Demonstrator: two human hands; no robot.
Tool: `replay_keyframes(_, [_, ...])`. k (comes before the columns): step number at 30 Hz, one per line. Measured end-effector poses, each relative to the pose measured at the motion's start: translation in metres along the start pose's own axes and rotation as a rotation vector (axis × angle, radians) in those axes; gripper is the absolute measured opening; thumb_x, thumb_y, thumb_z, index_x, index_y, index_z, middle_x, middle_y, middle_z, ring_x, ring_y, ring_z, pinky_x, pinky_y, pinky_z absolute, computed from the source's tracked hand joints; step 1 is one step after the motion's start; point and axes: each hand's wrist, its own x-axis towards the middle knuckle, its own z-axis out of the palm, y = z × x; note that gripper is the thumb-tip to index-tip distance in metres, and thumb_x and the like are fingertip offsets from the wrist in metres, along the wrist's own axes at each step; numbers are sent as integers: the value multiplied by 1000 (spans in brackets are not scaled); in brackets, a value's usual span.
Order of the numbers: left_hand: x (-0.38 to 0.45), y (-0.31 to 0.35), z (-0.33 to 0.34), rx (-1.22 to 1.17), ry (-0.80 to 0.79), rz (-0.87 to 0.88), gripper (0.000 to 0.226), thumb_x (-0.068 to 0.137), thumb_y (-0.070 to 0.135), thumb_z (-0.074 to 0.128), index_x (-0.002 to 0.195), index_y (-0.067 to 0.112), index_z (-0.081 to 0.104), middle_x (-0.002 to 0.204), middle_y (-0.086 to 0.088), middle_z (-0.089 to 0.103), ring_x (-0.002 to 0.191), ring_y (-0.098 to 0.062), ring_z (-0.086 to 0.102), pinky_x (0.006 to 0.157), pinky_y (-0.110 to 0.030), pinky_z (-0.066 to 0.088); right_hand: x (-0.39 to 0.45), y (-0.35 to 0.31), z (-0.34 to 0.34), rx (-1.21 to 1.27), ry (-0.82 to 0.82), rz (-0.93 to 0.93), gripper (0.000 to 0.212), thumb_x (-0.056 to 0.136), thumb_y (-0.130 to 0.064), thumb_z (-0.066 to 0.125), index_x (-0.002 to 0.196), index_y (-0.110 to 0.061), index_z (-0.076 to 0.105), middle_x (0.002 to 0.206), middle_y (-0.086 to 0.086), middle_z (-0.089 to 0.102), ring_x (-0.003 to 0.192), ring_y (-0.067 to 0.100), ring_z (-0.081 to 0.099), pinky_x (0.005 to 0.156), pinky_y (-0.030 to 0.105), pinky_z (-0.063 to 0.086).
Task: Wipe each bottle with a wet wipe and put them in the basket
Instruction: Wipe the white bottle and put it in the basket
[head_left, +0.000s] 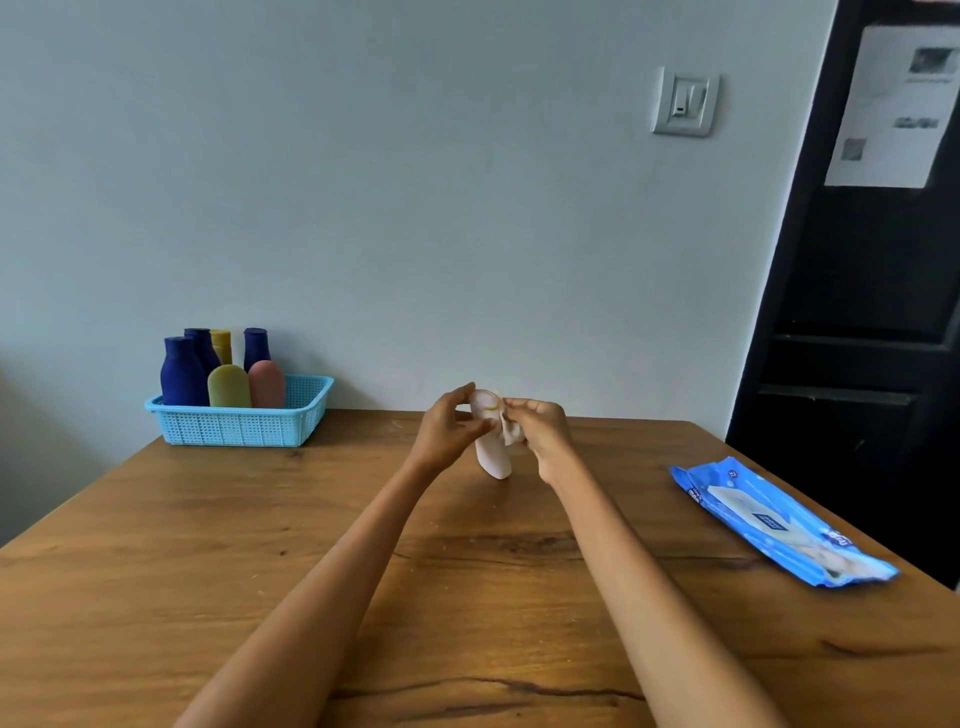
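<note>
A white bottle is held above the middle of the wooden table, its lower end near the tabletop. My left hand grips its upper part with thumb and fingers. My right hand pinches a crumpled wet wipe against the bottle's top right side. At the back left stands a light blue basket holding several bottles: dark blue ones, a yellow-green one and a pink one.
A blue pack of wet wipes lies flat near the table's right edge. The wall runs close behind the table. A dark door stands at the right.
</note>
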Motion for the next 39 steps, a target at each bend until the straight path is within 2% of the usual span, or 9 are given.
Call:
replay_keyframes(2, [0, 1, 0, 14, -2, 7, 69, 82, 19, 72, 141, 5, 40, 138, -8, 51, 107, -21, 60, 89, -30, 51, -1, -1, -2, -17, -11, 2, 9, 86, -9, 60, 90, -11, 68, 91, 7, 69, 86, 20, 64, 73, 29, 51])
replay_keyframes(6, [0, 3, 1, 6, 17, -2, 67, 82, 22, 73, 140, 7, 43, 137, -6, 53, 101, -16, 60, 88, -27, 49, -4, -5, -12, -57, -21, 38, 16, 81, -6, 57, 65, -11, 58, 64, 4, 58, 63, 20, 56, 56, 25, 43])
replay_keyframes(9, [-1, 3, -1, -4, 81, -28, 65, 82, 22, 71, 139, 7, 44, 136, -5, 53, 97, -12, 58, 84, -23, 47, -7, -8, -19, -97, -122, 102, 22, 81, -2, 55, 60, -10, 54, 57, 4, 52, 56, 18, 52, 55, 27, 44])
replay_keyframes(15, [1, 5, -5, -109, 161, -50, 63, 82, 22, 69, 139, 16, 43, 127, -1, 55, 96, -13, 59, 81, -26, 48, -6, -17, -23, -112, -199, 70, 8, 83, 2, 59, 82, -6, 63, 74, 9, 63, 65, 19, 60, 61, 31, 51])
replay_keyframes(19, [4, 13, -10, -196, 187, -53, 65, 83, 18, 68, 139, 20, 34, 119, 2, 51, 90, -11, 57, 80, -29, 49, -12, -29, -29, -347, -394, 99, 29, 81, 5, 64, 109, 1, 61, 89, 9, 66, 78, 15, 64, 64, 22, 54])
replay_keyframes(26, [-13, 20, -22, -213, 201, -72, 67, 83, 16, 68, 140, 19, 33, 116, 4, 50, 89, -10, 56, 81, -29, 50, -46, -40, -16, -594, -428, 11, 18, 80, 2, 67, 98, -1, 70, 78, 3, 67, 72, 13, 62, 57, 17, 49])
replay_keyframes(34, [-38, 36, -51, -175, 164, -57, 69, 83, 16, 68, 141, 17, 31, 119, 4, 48, 96, -17, 55, 82, -32, 47, -75, -12, 2, -888, -407, 42, 19, 78, -1, 69, 96, -5, 73, 66, -8, 59, 58, 4, 49, 49, 16, 39])
replay_keyframes(36, [-43, 36, -57, -166, 142, -65, 68, 83, 16, 68, 141, 17, 31, 120, 3, 49, 97, -18, 56, 85, -33, 48, -78, -13, 2, -929, -400, 42, 20, 81, -5, 66, 101, -3, 72, 68, -4, 60, 57, 4, 48, 48, 16, 39])
replay_keyframes(39, [-48, 34, -65, -163, 115, -88, 64, 83, 14, 68, 138, 14, 35, 124, -2, 50, 95, -17, 55, 84, -31, 48, -81, -21, 3, -891, -398, 93, 20, 88, -6, 58, 103, -3, 69, 76, 2, 60, 64, 10, 52, 55, 22, 46])
